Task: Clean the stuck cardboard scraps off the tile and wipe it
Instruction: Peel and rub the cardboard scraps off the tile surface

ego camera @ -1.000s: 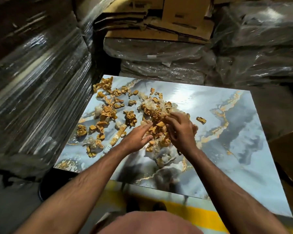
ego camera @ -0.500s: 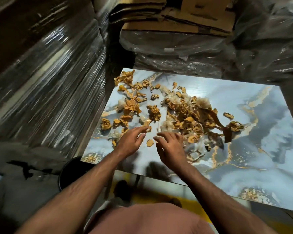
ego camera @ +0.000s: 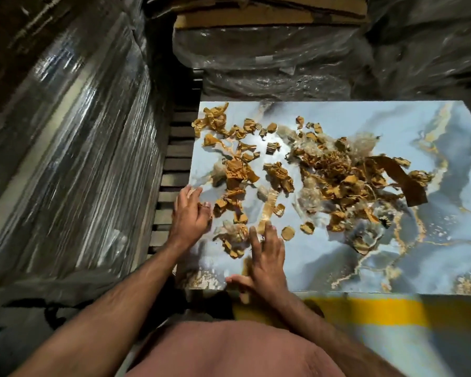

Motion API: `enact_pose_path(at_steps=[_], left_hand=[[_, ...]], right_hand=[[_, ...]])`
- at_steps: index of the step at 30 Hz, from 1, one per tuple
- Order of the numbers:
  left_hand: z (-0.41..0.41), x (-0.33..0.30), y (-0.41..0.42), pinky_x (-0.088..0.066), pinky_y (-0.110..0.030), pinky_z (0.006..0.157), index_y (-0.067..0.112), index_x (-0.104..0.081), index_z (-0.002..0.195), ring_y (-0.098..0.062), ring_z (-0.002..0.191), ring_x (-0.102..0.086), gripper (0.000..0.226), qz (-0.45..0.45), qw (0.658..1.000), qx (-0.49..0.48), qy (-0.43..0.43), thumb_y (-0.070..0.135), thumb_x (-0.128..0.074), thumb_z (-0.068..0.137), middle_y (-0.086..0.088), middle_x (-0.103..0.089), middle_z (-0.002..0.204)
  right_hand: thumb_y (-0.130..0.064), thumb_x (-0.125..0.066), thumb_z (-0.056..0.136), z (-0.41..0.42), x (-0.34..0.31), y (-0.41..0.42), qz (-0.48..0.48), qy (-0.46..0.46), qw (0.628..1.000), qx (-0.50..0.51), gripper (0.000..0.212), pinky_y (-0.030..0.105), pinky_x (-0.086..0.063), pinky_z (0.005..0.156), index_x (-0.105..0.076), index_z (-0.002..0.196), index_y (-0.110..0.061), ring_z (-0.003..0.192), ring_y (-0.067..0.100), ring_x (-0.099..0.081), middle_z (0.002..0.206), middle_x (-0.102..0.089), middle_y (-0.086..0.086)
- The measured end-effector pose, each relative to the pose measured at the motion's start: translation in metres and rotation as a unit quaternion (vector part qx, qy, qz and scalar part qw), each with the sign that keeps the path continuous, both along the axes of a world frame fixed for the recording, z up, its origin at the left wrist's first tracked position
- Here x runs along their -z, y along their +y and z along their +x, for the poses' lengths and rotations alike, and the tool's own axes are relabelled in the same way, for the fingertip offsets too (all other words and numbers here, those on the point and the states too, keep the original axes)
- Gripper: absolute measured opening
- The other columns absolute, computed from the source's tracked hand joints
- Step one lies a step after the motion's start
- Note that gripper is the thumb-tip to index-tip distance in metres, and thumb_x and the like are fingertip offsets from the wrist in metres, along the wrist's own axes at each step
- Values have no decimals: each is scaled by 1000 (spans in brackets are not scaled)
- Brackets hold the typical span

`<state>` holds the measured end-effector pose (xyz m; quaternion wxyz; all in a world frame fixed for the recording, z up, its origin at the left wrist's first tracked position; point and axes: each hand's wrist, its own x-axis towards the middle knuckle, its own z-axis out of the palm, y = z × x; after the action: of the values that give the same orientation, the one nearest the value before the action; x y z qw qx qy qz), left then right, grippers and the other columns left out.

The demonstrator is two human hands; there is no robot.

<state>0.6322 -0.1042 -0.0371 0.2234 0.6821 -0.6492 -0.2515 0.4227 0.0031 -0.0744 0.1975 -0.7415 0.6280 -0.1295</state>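
While both hands are laid on the marble-patterned tile [ego camera: 351,126] near its left front corner, nothing is gripped by either. The left hand [ego camera: 191,213] is spread flat at the tile's left edge, fingers straight. The right hand [ego camera: 267,257] is pressed down with fingers extended, thumb out to its left. Torn cardboard scraps [ego camera: 335,172] are strewn just beyond both hands' fingertips, thickest ahead and to the right of the right hand; a long brown cardboard strip [ego camera: 400,178] is seen farther right

Looks like a warehouse: tall stacks wrapped in clear stretch film [ego camera: 65,148], flattened brown cardboard boxes [ego camera: 269,12], yellow-painted floor stripe [ego camera: 392,308].
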Motion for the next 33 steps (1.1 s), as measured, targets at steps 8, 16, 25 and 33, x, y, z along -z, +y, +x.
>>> enact_pose_path(at_steps=[8,16,25,33], left_hand=[[-16,25,-18,1,-43,122,29,-19,154,-13,150,6,60,45,992,120,15,48,-19,97,1,2,165],[-36,19,-20,-2,-34,124,15,1,155,-12,151,0,69,116,970,180,113,46,-16,96,-1,2,164],[-31,11,-25,-14,-37,120,25,-28,152,-9,147,-9,60,42,982,63,173,41,-33,94,4,-7,162],[-22,-4,-121,2,-57,118,33,-16,155,-30,149,10,87,-8,991,123,-55,75,-32,80,-9,8,162]], right_hand=[[-93,-36,68,38,-2,-44,7,18,999,45,116,64,-2,115,13,156,-34,150,38,11,162,15,19],[-52,-83,66,60,-15,-91,38,3,998,41,126,59,-2,116,4,155,-36,151,32,11,165,12,11],[-48,-77,65,59,-2,-99,-45,-69,995,54,74,47,-42,100,-58,129,-16,117,26,-47,130,-55,7],[-48,-82,63,46,-4,-95,-38,-60,997,35,73,42,-42,99,-62,122,-11,116,27,-44,126,-54,10]])
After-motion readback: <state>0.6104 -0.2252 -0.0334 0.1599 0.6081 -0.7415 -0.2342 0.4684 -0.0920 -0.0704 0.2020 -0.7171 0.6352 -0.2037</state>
